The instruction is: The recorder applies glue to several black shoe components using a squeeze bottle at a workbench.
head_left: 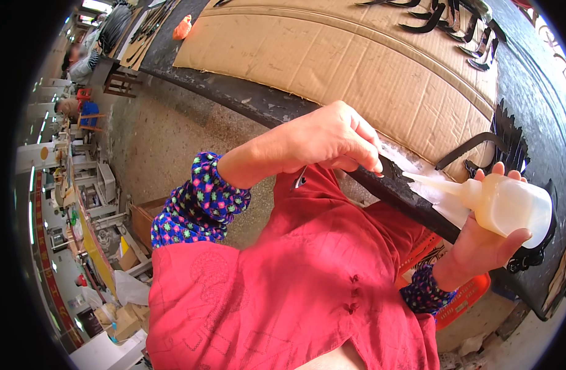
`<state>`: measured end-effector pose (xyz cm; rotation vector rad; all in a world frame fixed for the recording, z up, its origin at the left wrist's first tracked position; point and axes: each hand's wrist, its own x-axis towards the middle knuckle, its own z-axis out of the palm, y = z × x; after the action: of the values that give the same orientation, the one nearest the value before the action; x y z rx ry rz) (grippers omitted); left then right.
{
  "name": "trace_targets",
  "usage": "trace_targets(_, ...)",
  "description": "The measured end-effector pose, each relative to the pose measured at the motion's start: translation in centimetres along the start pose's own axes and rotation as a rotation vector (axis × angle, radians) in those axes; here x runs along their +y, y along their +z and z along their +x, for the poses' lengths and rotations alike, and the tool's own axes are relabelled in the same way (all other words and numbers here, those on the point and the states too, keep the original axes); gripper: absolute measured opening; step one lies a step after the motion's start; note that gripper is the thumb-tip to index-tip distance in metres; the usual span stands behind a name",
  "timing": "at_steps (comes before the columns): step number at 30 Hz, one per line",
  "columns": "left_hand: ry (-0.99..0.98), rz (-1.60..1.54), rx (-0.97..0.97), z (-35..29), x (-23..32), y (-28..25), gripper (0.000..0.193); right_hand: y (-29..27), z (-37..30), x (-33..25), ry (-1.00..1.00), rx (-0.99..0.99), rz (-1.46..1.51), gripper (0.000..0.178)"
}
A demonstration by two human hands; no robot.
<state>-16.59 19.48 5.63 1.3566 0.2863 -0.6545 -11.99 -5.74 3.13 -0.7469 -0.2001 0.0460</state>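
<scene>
Right hand point(477, 243) around bottle point(517, 208), long axis crosswise, nozzle point(437, 184) toward left hand point(329, 139).

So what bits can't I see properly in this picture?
In the head view:
Whether the left hand pinches anything: its own fingers and thumb cover the spot.
Parts of the right hand's fingers: hidden behind the bottle.
What the faraway person is doing: too small and blurred.
Some black curved pieces: cut off by the top edge.

Workshop: scuffed desk point(161, 52) w/ cardboard sheet point(332, 61) & curved black pcs point(427, 26), squeeze bottle point(518, 209), strip lights point(32, 179), co-worker point(82, 65) in bkgd.
</scene>
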Motion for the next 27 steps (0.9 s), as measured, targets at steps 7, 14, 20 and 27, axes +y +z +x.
trace_targets(7, -0.055, 0.043, -0.045, -0.6, 0.5, 0.7, 0.011, 0.6, 0.0, 0.7, 0.035, 0.0, -0.001, 0.07)
trace_targets(14, -0.048, 0.044, -0.031, -0.5, 0.2, 0.4, 0.011, 0.8, 0.0, 0.8, 0.015, 0.102, -0.207, 0.077)
trace_targets(20, -0.047, 0.044, -0.014, -0.5, 0.3, 0.4, 0.01, -0.4, -0.3, 0.3, 0.023, 0.016, -0.061, 0.071)
trace_targets(27, -0.034, 0.034, 0.018, -0.3, 0.1, 0.3, 0.008, -0.5, -0.5, 0.1, 0.01, 0.039, -0.081, 0.072)
